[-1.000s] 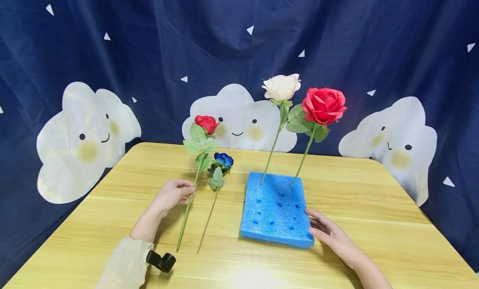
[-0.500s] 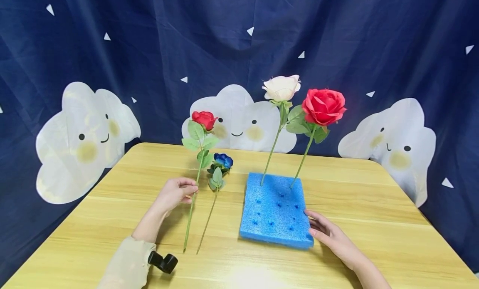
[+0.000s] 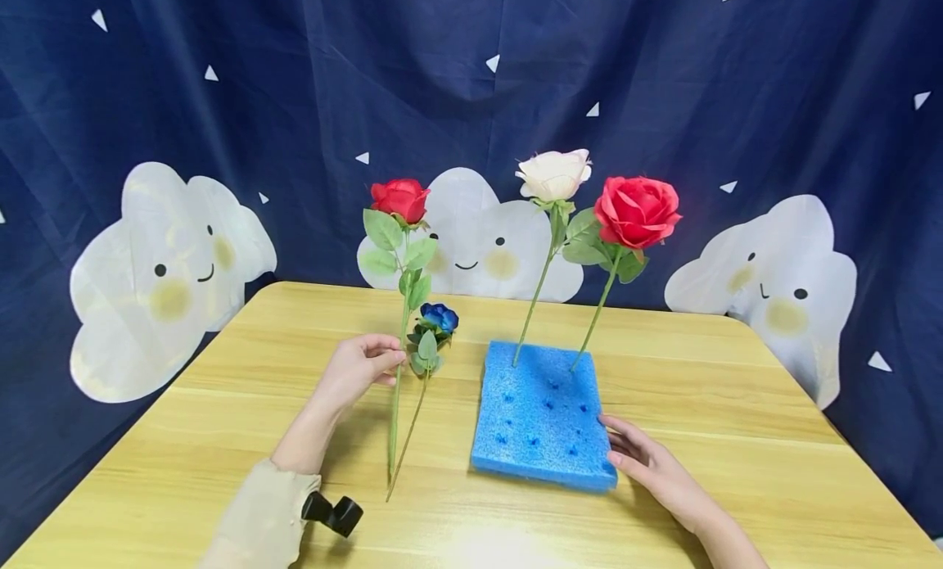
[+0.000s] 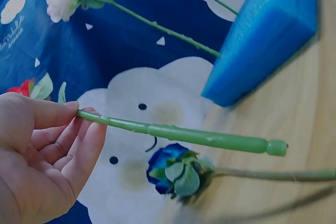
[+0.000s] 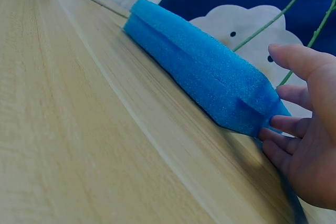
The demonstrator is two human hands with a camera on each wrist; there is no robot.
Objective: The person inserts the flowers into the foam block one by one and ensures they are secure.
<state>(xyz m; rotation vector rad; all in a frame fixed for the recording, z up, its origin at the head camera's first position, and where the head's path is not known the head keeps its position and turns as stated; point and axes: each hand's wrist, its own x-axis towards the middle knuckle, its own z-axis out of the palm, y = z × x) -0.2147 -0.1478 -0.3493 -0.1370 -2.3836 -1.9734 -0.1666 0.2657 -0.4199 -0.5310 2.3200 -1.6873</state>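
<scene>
Between thumb and fingers, my left hand (image 3: 357,371) pinches the green stem of a smaller red rose (image 3: 400,200). In the left wrist view the bare lower end of that stem (image 4: 210,139) points right, raised over the table. A blue rose (image 3: 439,318) lies on the table just to its right. Fingers of my right hand (image 3: 656,469) rest against the right side of a blue foam block (image 3: 541,462), thumb near its front corner. Upright in the block's back part stand a white rose (image 3: 554,176) and a large red rose (image 3: 638,212).
Several small holes dot the foam's top. The wooden table (image 3: 737,389) extends around everything, its far edge against a dark blue curtain (image 3: 309,78) with white clouds. A black clip-like mount (image 3: 331,513) sits at the left wrist.
My left hand has moved right and up with the red rose, whose bloom rises and whose stem now stands steeper, near the blue rose. My right hand stays at the foam block.
</scene>
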